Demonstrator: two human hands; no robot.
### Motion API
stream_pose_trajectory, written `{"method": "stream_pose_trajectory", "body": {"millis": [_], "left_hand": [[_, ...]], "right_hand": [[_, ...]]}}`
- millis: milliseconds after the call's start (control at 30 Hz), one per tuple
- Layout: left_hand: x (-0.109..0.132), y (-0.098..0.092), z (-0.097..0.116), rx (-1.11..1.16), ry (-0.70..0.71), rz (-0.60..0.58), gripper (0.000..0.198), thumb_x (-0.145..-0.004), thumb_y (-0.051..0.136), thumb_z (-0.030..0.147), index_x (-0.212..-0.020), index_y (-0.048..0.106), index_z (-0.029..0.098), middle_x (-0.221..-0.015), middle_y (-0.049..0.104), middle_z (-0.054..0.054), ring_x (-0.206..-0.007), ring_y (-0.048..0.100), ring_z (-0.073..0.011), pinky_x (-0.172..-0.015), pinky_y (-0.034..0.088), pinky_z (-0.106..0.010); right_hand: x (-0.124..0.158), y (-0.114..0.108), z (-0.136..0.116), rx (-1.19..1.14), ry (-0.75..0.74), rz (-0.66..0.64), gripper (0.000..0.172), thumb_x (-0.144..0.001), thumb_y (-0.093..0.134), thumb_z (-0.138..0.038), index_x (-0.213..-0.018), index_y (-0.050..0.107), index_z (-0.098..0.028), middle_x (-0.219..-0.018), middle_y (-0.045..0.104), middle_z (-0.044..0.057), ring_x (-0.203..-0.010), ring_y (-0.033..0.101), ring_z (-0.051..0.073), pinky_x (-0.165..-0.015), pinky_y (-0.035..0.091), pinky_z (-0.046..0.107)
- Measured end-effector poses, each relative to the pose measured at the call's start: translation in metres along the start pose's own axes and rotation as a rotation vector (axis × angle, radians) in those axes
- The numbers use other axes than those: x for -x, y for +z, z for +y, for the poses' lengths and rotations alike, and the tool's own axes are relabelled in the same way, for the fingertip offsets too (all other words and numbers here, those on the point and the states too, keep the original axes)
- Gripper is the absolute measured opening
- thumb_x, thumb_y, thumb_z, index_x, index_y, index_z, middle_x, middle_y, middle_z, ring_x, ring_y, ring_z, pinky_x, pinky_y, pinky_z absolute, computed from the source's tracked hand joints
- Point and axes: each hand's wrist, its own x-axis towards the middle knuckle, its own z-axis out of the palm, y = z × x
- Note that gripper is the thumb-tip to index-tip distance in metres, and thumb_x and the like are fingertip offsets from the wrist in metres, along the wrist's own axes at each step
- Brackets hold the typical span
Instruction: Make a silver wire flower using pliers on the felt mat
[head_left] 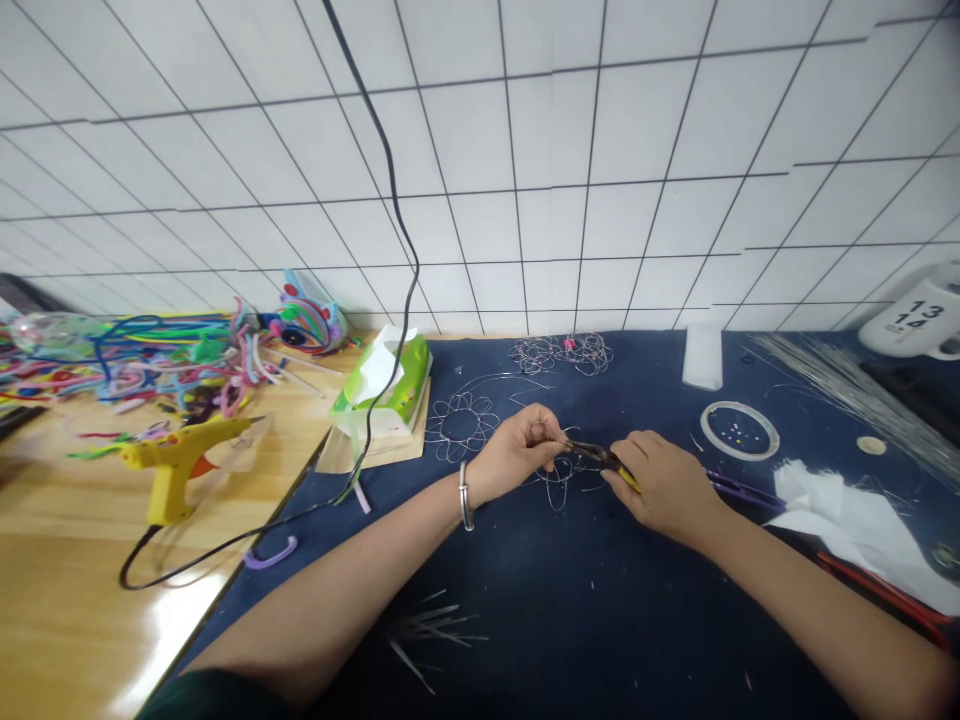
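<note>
My left hand [521, 450] pinches a thin wire flower shape [559, 480] that lies on the dark blue cloth [600, 600]. My right hand [664, 485] is closed round small pliers [600, 457] with yellow grips, whose tips meet the wire at my left fingertips. A finished wire flower [459, 425] rests just left of my left hand. A metal bangle sits on my left wrist.
More wire flowers [562, 352] lie at the back. A tissue pack [384, 390], yellow glue gun [180, 462] with black cord, and pipe cleaners [150, 360] sit on the left. A tape ring [739, 430], straight wires [840, 385], white paper [855, 520] and cut wire bits [431, 630] lie around.
</note>
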Motion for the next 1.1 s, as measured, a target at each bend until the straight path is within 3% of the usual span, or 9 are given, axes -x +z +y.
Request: {"method": "stream_pose_trajectory", "body": {"millis": [300, 433, 633, 1100], "left_hand": [[-0.001, 0.0, -0.001, -0.055, 0.027, -0.002, 0.011, -0.079, 0.055, 0.021, -0.087, 0.048, 0.016, -0.079, 0.06, -0.001, -0.055, 0.052, -0.0056, -0.053, 0.043, -0.02], [-0.001, -0.002, -0.002, -0.011, 0.035, -0.027, 0.011, -0.08, 0.054, 0.022, -0.086, 0.047, 0.017, -0.085, 0.063, -0.004, -0.055, 0.052, -0.0053, -0.054, 0.044, -0.021], [-0.001, -0.002, -0.003, 0.059, 0.038, -0.057, 0.012, -0.081, 0.055, 0.024, -0.085, 0.047, 0.016, -0.083, 0.063, -0.004, -0.054, 0.051, -0.0049, -0.051, 0.042, -0.02], [-0.001, -0.001, -0.004, 0.104, -0.01, -0.101, 0.014, -0.079, 0.058, 0.022, -0.086, 0.047, 0.016, -0.077, 0.06, -0.001, -0.05, 0.049, -0.0034, -0.048, 0.038, -0.018]], "right_hand": [[-0.002, -0.012, 0.012, 0.085, -0.083, 0.101, 0.02, -0.083, 0.045, -0.031, -0.092, 0.056, -0.017, -0.082, 0.054, 0.009, -0.078, 0.045, 0.021, -0.069, 0.032, 0.034], [-0.002, -0.01, 0.021, 0.021, -0.011, 0.187, 0.023, -0.083, 0.046, -0.032, -0.096, 0.055, -0.015, -0.088, 0.056, 0.01, -0.083, 0.047, 0.022, -0.073, 0.035, 0.035], [-0.002, -0.003, 0.017, -0.069, -0.039, 0.081, 0.022, -0.083, 0.046, -0.033, -0.094, 0.055, -0.016, -0.086, 0.056, 0.009, -0.082, 0.049, 0.021, -0.073, 0.037, 0.034], [0.001, 0.0, 0.011, -0.155, -0.07, 0.018, 0.02, -0.084, 0.045, -0.032, -0.094, 0.055, -0.017, -0.084, 0.056, 0.007, -0.08, 0.05, 0.019, -0.07, 0.039, 0.031]]}}
